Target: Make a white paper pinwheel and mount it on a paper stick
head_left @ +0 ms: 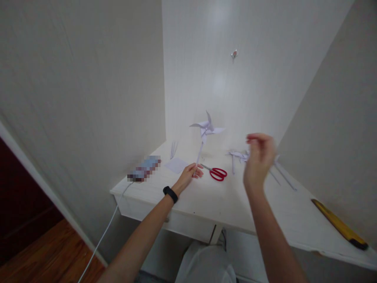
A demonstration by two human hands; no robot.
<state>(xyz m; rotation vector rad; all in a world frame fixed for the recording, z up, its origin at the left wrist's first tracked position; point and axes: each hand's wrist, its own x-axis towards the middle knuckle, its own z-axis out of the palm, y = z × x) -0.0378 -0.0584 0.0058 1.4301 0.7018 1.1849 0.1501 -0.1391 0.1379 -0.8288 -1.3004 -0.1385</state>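
A white paper pinwheel (206, 129) stands up on its thin paper stick, and my left hand (191, 173) grips the stick's lower end just above the desk. My right hand (260, 157) is raised over the right part of the desk, smeared by motion, its fingers bent; whether they hold anything I cannot make out. Beside my left hand lie red-handled scissors (217, 173), blades towards that hand. Behind my right hand, partly hidden by it, several paper pinwheels (240, 156) with sticks lie on the desk.
On the desk's left are a sheet of paper (176, 165), several thin paper sticks (173, 149) and a blurred-out device (144, 169) with a white cable (107, 228). A yellow utility knife (338, 224) lies near the right edge. Walls enclose the white desk (191, 202).
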